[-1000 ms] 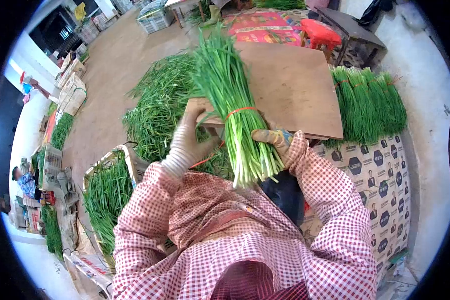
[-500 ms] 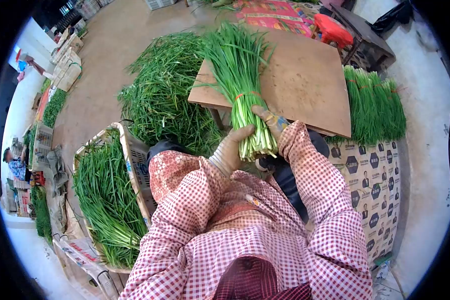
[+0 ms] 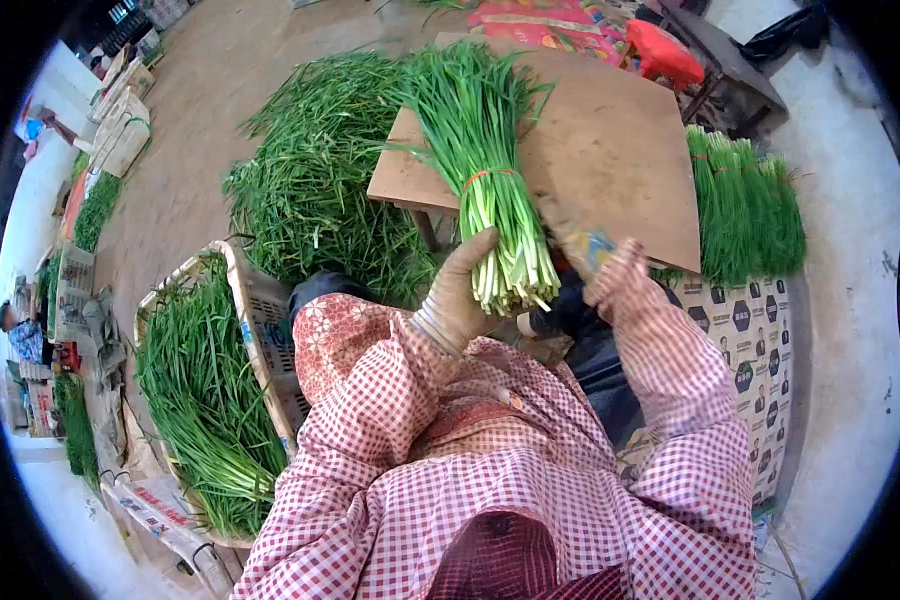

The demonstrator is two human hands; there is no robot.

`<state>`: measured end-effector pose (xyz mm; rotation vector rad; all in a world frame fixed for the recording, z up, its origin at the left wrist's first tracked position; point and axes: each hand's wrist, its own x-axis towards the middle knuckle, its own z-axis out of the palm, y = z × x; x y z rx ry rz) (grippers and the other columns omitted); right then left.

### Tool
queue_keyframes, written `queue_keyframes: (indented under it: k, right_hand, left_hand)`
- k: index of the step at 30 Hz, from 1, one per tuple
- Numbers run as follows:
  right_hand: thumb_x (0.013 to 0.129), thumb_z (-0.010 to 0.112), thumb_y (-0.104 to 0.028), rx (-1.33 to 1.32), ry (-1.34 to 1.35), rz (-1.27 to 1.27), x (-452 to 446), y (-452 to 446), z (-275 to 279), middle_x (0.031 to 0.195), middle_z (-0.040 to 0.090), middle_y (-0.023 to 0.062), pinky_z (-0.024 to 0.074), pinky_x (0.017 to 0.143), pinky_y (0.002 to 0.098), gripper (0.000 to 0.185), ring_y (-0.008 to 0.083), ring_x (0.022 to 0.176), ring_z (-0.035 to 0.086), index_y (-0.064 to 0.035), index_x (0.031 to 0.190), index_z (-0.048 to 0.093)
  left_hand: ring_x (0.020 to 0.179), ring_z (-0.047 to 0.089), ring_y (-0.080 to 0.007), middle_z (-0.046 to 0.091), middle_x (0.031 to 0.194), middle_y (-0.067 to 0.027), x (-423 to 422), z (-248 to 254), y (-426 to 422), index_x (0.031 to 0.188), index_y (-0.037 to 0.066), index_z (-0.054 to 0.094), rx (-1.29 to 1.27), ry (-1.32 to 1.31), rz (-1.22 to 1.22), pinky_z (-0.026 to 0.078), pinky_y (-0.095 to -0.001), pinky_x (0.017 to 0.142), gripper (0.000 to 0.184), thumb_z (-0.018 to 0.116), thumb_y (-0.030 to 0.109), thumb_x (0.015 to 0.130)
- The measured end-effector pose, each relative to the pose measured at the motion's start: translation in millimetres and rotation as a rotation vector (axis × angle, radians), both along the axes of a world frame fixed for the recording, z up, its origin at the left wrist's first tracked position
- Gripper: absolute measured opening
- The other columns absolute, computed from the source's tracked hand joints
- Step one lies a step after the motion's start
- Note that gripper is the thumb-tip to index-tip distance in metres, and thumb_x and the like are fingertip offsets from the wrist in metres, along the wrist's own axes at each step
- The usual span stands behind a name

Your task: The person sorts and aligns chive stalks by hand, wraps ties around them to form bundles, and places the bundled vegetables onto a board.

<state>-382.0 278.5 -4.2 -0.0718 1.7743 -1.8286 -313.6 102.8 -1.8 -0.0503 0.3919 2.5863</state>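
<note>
A bundle of garlic chives (image 3: 480, 130) lies with its green leaves on the small brown table (image 3: 620, 150), and its pale cut ends hang over the edge nearest me. An orange-red band (image 3: 490, 174) circles the stalks. My left hand (image 3: 458, 290), in a pale knitted glove, grips the stalk end from the left and below; some fingers are hidden behind it. Just right of the bundle is my right hand (image 3: 578, 240), in a stained glove with blue and yellow marks. It is apart from the stalks, and motion blurs its fingers.
A heap of loose chives (image 3: 320, 170) covers the floor left of the table. Beside my left leg stands a basket (image 3: 255, 340) filled with chives. Several banded bundles (image 3: 745, 210) stand at the right on a printed covering. A person (image 3: 28, 335) is at far left.
My right hand has let go of the stalks and moved away to the right. My left hand still holds the bundle, whose band now shows more fully.
</note>
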Motion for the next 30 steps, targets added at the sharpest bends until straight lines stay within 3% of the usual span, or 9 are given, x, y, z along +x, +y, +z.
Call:
queue_keyframes:
  k: [2,6,9,14,15,18,20,26,30]
  right_hand:
    - [0.095,0.051,-0.025,0.212,0.521,-0.329,32,19,22,0.101,0.063,0.0115,0.0486,0.083,0.0300,0.034,0.0208,0.100,0.060,-0.0015,0.119,0.054]
    - [0.086,0.061,-0.014,0.326,0.828,-0.165,84,23,74,0.095,0.061,0.0134,0.0493,0.082,0.0357,0.027,0.0254,0.094,0.060,-0.0033,0.111,0.058]
    - [0.076,0.067,-0.012,0.563,1.166,0.042,82,15,105,0.107,0.055,0.0178,0.0500,0.081,0.0402,0.044,0.0329,0.098,0.058,-0.0069,0.118,0.054]
    - [0.077,0.066,-0.019,1.033,0.859,0.492,62,-4,115,0.117,0.050,0.0200,0.0469,0.089,0.0425,0.052,0.0368,0.105,0.054,-0.0058,0.125,0.051]
    - [0.077,0.066,-0.020,0.877,0.533,0.386,57,-6,112,0.116,0.050,0.0198,0.0472,0.088,0.0430,0.051,0.0369,0.104,0.055,-0.0059,0.124,0.052]
    - [0.078,0.065,-0.022,0.536,0.265,0.249,53,2,92,0.109,0.050,0.0195,0.0480,0.084,0.0432,0.046,0.0370,0.099,0.056,-0.0073,0.120,0.056]
    - [0.078,0.065,-0.023,0.900,0.895,0.469,50,11,88,0.104,0.053,0.0188,0.0482,0.081,0.0422,0.040,0.0370,0.094,0.057,-0.0086,0.115,0.060]
    - [0.079,0.064,-0.023,0.965,0.870,0.368,52,8,83,0.095,0.055,0.0187,0.0479,0.077,0.0432,0.037,0.0360,0.088,0.058,-0.0091,0.113,0.061]
    - [0.080,0.063,-0.022,0.925,0.967,0.483,48,9,82,0.097,0.054,0.0179,0.0483,0.077,0.0419,0.038,0.0356,0.090,0.058,-0.0094,0.115,0.060]
  left_hand:
    - [0.103,0.061,-0.0294,0.061,0.115,-0.0131,-2,10,2,0.126,0.005,0.048,0.018,-0.031,0.039,0.047,-0.0488,0.093,0.047,0.057,0.032,0.089]
    - [0.099,0.062,-0.0304,0.064,0.108,-0.0146,-6,13,6,0.122,0.004,0.051,0.068,-0.121,-0.065,0.049,-0.0492,0.091,0.041,0.059,0.026,0.088]
    - [0.101,0.062,-0.0303,0.063,0.111,-0.0141,-7,6,12,0.121,0.003,0.052,0.068,-0.111,-0.114,0.049,-0.0454,0.092,0.039,0.057,0.025,0.089]
    - [0.100,0.062,-0.0308,0.062,0.111,-0.0142,-5,2,13,0.122,0.004,0.051,0.045,-0.134,-0.107,0.050,-0.0463,0.090,0.039,0.057,0.024,0.089]
    - [0.098,0.062,-0.0310,0.063,0.110,-0.0137,-6,0,14,0.122,0.005,0.051,0.020,-0.138,-0.096,0.050,-0.0473,0.088,0.039,0.058,0.024,0.089]
    - [0.097,0.062,-0.0307,0.063,0.109,-0.0132,-5,-1,11,0.122,0.006,0.053,-0.042,-0.152,-0.089,0.049,-0.0491,0.089,0.039,0.058,0.025,0.088]
    - [0.098,0.062,-0.0303,0.064,0.109,-0.0132,-5,-3,11,0.121,0.006,0.054,-0.082,-0.156,-0.109,0.048,-0.0500,0.091,0.039,0.057,0.027,0.089]
    - [0.089,0.064,-0.0295,0.064,0.102,-0.0124,-6,-2,15,0.117,0.007,0.054,-0.125,-0.163,-0.069,0.053,-0.0470,0.080,0.036,0.061,0.024,0.086]
    - [0.096,0.063,-0.0313,0.063,0.109,-0.0149,-6,-5,10,0.121,0.005,0.053,-0.038,-0.096,-0.116,0.050,-0.0498,0.087,0.039,0.058,0.026,0.089]
